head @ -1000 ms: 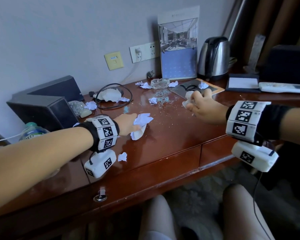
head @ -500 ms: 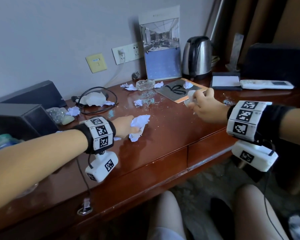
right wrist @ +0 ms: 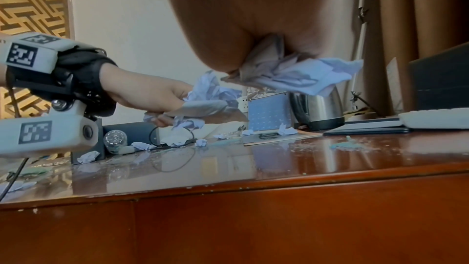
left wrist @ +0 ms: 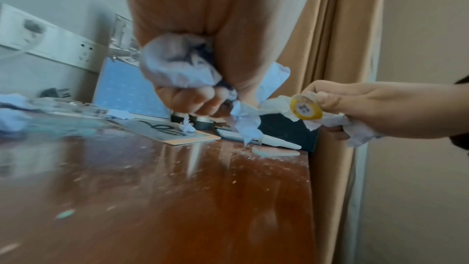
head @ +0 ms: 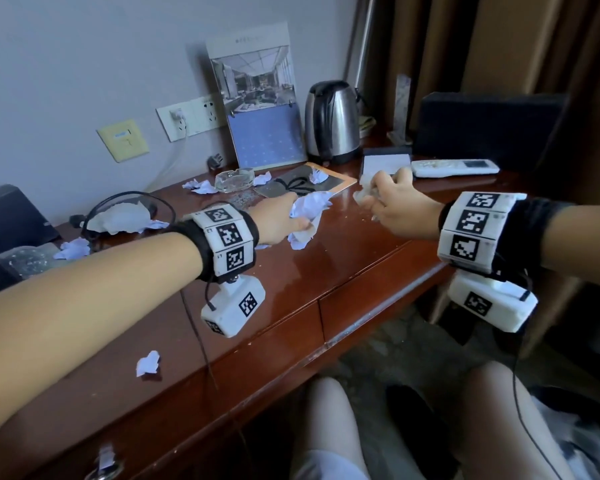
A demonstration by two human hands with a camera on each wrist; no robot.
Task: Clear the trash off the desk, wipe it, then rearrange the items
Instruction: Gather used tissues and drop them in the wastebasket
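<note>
My left hand (head: pixel 284 220) grips a wad of crumpled white paper (head: pixel 309 211) a little above the middle of the brown desk (head: pixel 343 271); the left wrist view shows the fingers curled round that wad (left wrist: pixel 177 67). My right hand (head: pixel 392 199) holds more crumpled tissue (head: pixel 364 195) farther right, together with a small yellow-rimmed round piece (left wrist: pixel 306 109). In the right wrist view the tissue (right wrist: pixel 299 75) sticks out of the fist. Loose paper balls lie by the glass ashtray (head: pixel 234 180), on the dark mat (head: pixel 317 176), near the cable (head: pixel 73 247) and close to the front edge (head: pixel 148 363).
Along the back stand a calendar (head: pixel 260 109), a steel kettle (head: pixel 331 123), a notepad (head: pixel 385 164), a white remote (head: pixel 454 168) and a black box (head: pixel 485 129). A black cable coil (head: pixel 129 213) and a dark box (head: pixel 11 216) are at left. Crumbs speckle the desk surface.
Both hands have risen off the desk and drifted right with their paper. The left hand's wad has come close to the right hand. The head view has swung right.
</note>
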